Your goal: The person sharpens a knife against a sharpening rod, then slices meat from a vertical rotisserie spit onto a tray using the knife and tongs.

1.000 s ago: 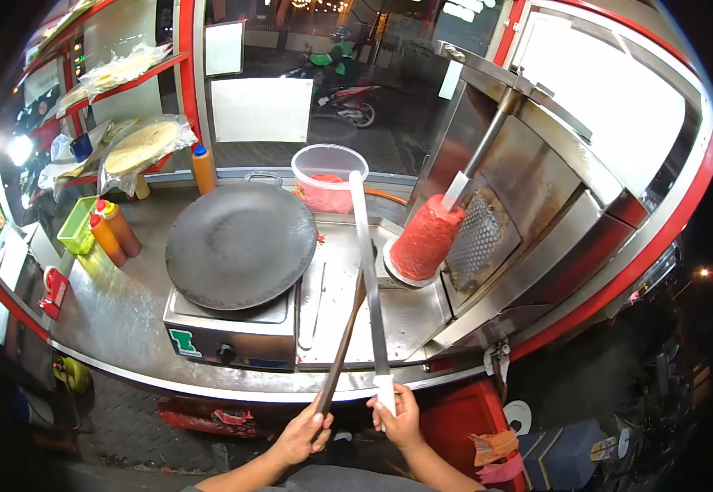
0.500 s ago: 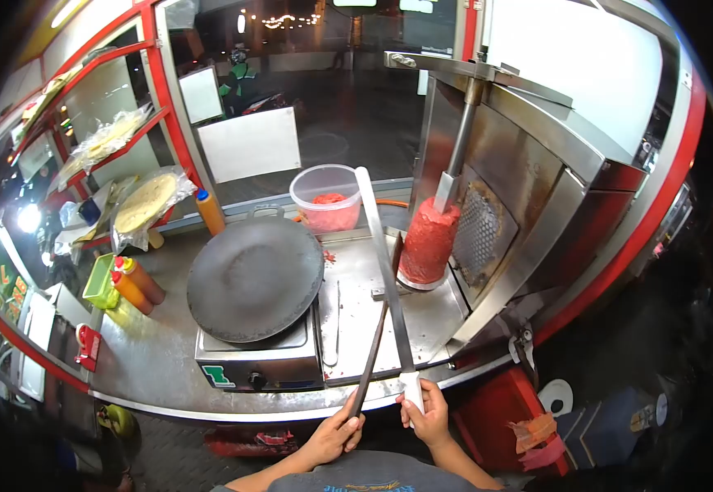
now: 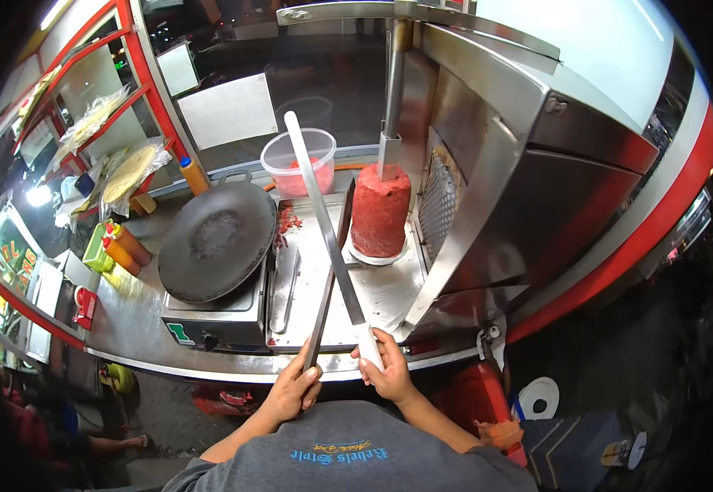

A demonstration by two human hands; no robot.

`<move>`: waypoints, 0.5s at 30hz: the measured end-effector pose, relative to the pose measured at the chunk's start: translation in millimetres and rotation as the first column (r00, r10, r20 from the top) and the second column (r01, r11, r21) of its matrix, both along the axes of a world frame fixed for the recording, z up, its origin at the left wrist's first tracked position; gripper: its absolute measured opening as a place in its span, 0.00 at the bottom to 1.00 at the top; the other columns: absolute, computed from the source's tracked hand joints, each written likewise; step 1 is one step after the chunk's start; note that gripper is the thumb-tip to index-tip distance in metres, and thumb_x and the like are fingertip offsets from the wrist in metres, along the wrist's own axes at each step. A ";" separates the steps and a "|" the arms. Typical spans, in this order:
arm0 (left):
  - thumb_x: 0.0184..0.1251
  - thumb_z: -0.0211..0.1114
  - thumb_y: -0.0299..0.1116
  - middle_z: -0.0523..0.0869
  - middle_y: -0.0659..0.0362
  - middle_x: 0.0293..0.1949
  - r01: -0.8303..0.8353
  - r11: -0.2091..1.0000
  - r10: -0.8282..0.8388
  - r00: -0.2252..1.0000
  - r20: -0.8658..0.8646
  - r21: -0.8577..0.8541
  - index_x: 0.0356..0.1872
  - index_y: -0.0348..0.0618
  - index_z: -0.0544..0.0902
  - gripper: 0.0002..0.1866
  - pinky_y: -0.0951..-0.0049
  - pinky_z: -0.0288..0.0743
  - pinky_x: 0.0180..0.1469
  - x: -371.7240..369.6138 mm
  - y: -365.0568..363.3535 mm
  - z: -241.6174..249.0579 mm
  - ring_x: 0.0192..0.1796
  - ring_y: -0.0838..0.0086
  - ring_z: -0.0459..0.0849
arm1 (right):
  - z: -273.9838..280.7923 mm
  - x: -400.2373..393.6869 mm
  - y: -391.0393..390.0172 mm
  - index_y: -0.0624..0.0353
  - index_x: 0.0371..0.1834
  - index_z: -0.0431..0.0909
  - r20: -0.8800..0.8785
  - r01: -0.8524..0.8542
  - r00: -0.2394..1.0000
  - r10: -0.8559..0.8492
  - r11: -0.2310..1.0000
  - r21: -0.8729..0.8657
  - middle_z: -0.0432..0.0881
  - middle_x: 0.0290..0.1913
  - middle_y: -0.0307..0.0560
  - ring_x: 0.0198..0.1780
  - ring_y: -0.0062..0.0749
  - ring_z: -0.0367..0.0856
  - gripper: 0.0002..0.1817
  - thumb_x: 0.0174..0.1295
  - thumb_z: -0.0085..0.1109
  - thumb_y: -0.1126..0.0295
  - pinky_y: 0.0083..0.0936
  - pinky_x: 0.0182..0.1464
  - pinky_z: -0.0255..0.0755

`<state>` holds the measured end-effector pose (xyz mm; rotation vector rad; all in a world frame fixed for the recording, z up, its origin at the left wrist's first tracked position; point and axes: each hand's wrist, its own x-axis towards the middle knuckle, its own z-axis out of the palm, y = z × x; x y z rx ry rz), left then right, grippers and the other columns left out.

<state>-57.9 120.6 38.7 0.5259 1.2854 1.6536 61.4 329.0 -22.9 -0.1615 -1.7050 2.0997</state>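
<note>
My left hand (image 3: 293,385) is closed round the lower end of a long, dark sharpening rod (image 3: 320,324) that points up and away from me. The fingers of my right hand (image 3: 385,369) grip the white handle of a long kebab knife (image 3: 317,201), its narrow blade slanting up to the left with a rounded tip. Blade and rod cross in front of me, over the metal tray (image 3: 389,299). Beyond them, red meat (image 3: 379,215) stands stacked on an upright spit, right of the knife.
A black griddle pan (image 3: 219,242) sits on a burner at left, tongs (image 3: 286,291) beside it. Behind is a clear tub (image 3: 299,164) with red meat. The steel grill (image 3: 512,197) rises on the right. Sauce bottles (image 3: 123,250) and bagged flatbreads (image 3: 131,176) are at left.
The view has shifted, so the counter, pan and spit appear further left and more of my shirt shows. Both hands keep their grips, with knife and rod still crossed.
</note>
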 end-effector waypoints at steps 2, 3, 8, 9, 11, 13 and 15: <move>0.89 0.55 0.35 0.70 0.66 0.33 -0.010 1.000 0.009 1.000 -0.028 -0.027 0.92 0.52 0.40 0.42 0.79 0.68 0.26 12.0 11.0 -2.9 0.23 0.82 0.69 | 1.9 1.9 13.2 0.63 0.84 0.54 0.011 -0.037 0.999 0.037 0.999 0.001 0.85 0.52 0.53 0.31 0.19 0.78 0.36 0.75 0.57 0.82 0.18 0.31 0.77; 0.89 0.54 0.35 0.70 0.66 0.33 -0.017 0.999 0.016 0.999 -0.033 -0.035 0.92 0.53 0.40 0.41 0.79 0.69 0.26 18.1 17.2 -5.3 0.23 0.82 0.69 | 3.0 1.8 19.5 0.63 0.85 0.53 0.014 -0.070 0.997 0.070 0.998 -0.011 0.85 0.53 0.53 0.31 0.19 0.78 0.37 0.76 0.57 0.82 0.18 0.31 0.77; 0.90 0.52 0.33 0.74 0.63 0.34 -0.053 0.992 0.038 0.991 -0.132 -0.115 0.92 0.53 0.39 0.40 0.78 0.70 0.26 19.6 55.4 -2.9 0.22 0.82 0.70 | 4.4 -4.1 33.7 0.63 0.86 0.52 0.001 -0.150 0.989 0.150 0.988 -0.032 0.85 0.55 0.53 0.36 0.20 0.79 0.38 0.76 0.56 0.82 0.20 0.35 0.78; 0.91 0.51 0.33 0.75 0.62 0.34 -0.044 0.995 0.031 0.989 -0.143 -0.084 0.92 0.52 0.38 0.40 0.77 0.71 0.25 13.4 61.1 -2.1 0.22 0.82 0.71 | 1.5 -7.2 34.4 0.62 0.87 0.52 -0.005 -0.145 0.989 0.145 0.989 -0.004 0.85 0.55 0.51 0.37 0.18 0.79 0.38 0.77 0.57 0.81 0.19 0.36 0.78; 0.91 0.49 0.35 0.73 0.63 0.33 -0.061 0.998 0.060 0.995 -0.078 -0.014 0.92 0.53 0.41 0.38 0.78 0.69 0.23 -1.6 68.4 3.3 0.21 0.82 0.69 | 2.5 -13.5 29.8 0.62 0.88 0.53 -0.014 -0.115 0.993 0.115 0.993 0.012 0.85 0.55 0.49 0.37 0.18 0.79 0.38 0.77 0.58 0.79 0.19 0.39 0.78; 0.91 0.48 0.36 0.71 0.64 0.32 -0.096 0.995 0.097 0.995 -0.002 0.039 0.92 0.54 0.44 0.36 0.79 0.67 0.23 -9.2 66.9 9.3 0.20 0.82 0.68 | 15.6 -23.7 26.1 0.60 0.90 0.49 -0.003 -0.059 0.998 0.060 0.996 0.070 0.85 0.56 0.48 0.38 0.18 0.79 0.41 0.78 0.58 0.79 0.19 0.40 0.79; 0.91 0.49 0.36 0.71 0.64 0.32 -0.040 0.999 0.039 0.997 -0.072 -0.010 0.92 0.55 0.44 0.37 0.79 0.68 0.23 -10.5 57.9 7.3 0.20 0.82 0.68 | 27.6 -27.1 20.3 0.56 0.90 0.54 0.033 0.054 0.998 -0.059 0.987 0.154 0.87 0.52 0.50 0.38 0.22 0.81 0.41 0.76 0.59 0.80 0.23 0.43 0.80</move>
